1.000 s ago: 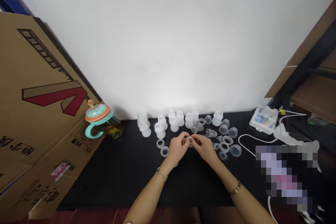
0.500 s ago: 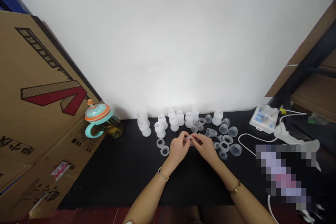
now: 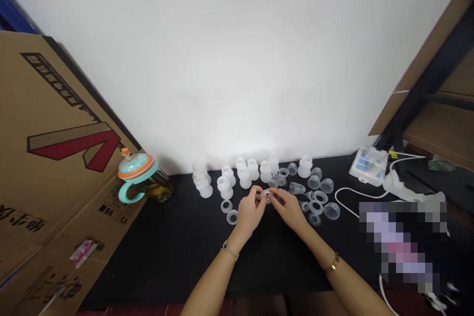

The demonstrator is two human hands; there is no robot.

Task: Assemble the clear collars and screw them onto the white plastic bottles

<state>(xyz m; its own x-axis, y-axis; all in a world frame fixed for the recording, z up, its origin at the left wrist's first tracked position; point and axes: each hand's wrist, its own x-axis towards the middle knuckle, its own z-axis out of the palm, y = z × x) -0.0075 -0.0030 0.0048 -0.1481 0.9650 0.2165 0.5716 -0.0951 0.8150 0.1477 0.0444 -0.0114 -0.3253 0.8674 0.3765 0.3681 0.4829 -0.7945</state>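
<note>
My left hand [image 3: 253, 209] and my right hand [image 3: 286, 206] meet above the black table, both closed on a translucent bottle ring [image 3: 267, 194]. The fingertips pinch its rim from either side and hide part of it. Whether a teat sits in the ring is too small to tell. Left of my left hand lie two loose translucent rings [image 3: 232, 217]. Behind my hands stand several white baby bottles [image 3: 245, 177] without caps. To the right of my right hand lie more rings [image 3: 316, 207], small teats [image 3: 304, 206] and clear domed caps [image 3: 331, 211].
A glass jug [image 3: 157, 187] with a turquoise lid and handle stands at the left beside a large cardboard box [image 3: 74, 168]. At the right are a white power strip [image 3: 368, 165], a white cable [image 3: 346, 189] and a white handheld device [image 3: 414, 191]. A white wall [image 3: 237, 59] rises behind.
My view has shifted slightly. Both hands stay together on the ring, with the fingers slightly rearranged and more of its rim showing. The bottles and loose parts have not moved.
</note>
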